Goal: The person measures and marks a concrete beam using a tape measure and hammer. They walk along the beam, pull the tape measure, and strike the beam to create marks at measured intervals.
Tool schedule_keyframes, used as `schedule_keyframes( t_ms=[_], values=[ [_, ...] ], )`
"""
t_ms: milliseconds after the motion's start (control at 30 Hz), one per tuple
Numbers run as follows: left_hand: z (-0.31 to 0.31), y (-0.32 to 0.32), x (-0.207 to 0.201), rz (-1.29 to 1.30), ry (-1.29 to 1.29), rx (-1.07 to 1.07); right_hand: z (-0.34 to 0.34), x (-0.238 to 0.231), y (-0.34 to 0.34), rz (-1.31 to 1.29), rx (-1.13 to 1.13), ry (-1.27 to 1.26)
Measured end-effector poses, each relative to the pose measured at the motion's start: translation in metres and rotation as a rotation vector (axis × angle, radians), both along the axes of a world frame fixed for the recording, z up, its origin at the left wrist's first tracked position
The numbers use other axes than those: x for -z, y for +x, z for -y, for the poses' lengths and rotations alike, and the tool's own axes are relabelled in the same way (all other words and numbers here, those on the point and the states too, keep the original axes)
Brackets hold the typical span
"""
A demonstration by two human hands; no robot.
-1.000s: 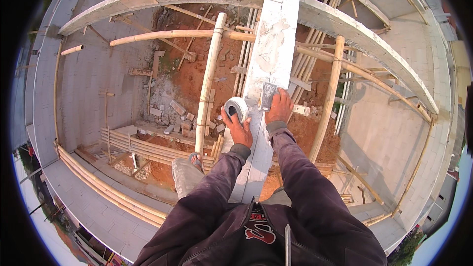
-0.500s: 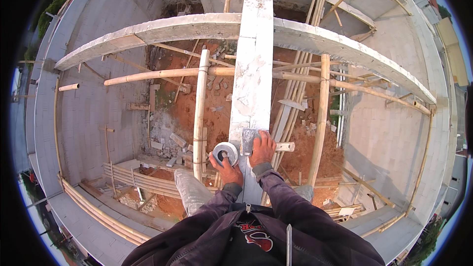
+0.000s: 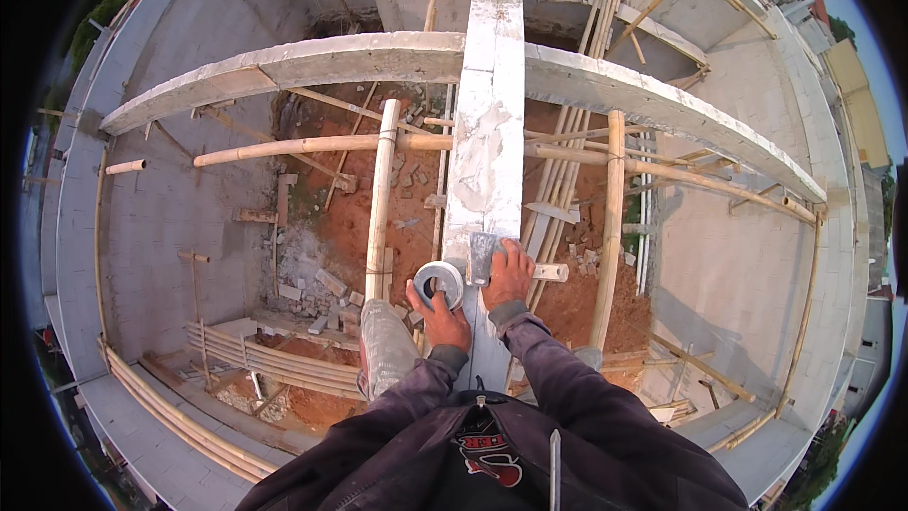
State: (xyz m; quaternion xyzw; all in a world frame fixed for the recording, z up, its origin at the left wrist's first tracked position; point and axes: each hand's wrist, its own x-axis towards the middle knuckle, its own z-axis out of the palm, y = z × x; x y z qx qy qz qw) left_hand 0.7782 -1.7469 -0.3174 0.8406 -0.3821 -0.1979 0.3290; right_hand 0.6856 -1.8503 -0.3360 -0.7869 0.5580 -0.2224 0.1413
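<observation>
I sit astride a narrow grey concrete beam (image 3: 487, 132) high above a building site. My left hand (image 3: 441, 320) grips a small round metal bowl (image 3: 439, 282) at the beam's left edge. My right hand (image 3: 509, 274) presses a flat steel trowel (image 3: 481, 257) down on the beam's top. Both hands lie close together, just in front of my body. A dusty grey trouser leg (image 3: 386, 345) hangs down on the left side of the beam.
A curved concrete cross beam (image 3: 312, 61) meets my beam farther ahead. Bamboo poles (image 3: 381, 199) prop the structure on both sides. Far below lie red earth (image 3: 350, 218), rubble and stacked bamboo (image 3: 255, 360). Grey block walls (image 3: 161, 218) ring the pit.
The view has tilted forward, so more of the beam ahead shows. Both hands stay on the bowl and the trowel, and now sit lower in the picture.
</observation>
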Motion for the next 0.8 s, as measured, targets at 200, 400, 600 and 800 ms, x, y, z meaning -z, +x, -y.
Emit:
schedule_keyframes(
  t_ms=[200, 400, 600, 800],
  values=[
    [-0.0014, 0.0008, 0.0036, 0.147, -0.055, 0.028, -0.0021, 0.0036, -0.0008, -0.04, 0.009, 0.015],
    [-0.0032, -0.0003, 0.0024, 0.055, -0.046, 0.014, -0.0037, 0.0061, -0.0004, -0.03, 0.004, -0.005],
    [0.0008, 0.0004, 0.0016, 0.108, -0.08, 0.032, -0.0016, 0.009, -0.0012, -0.087, 0.011, 0.031],
    [-0.0079, 0.002, 0.0059, 0.033, -0.107, 0.029, -0.0049, 0.0053, -0.0029, 0.0, 0.004, -0.03]
  ],
)
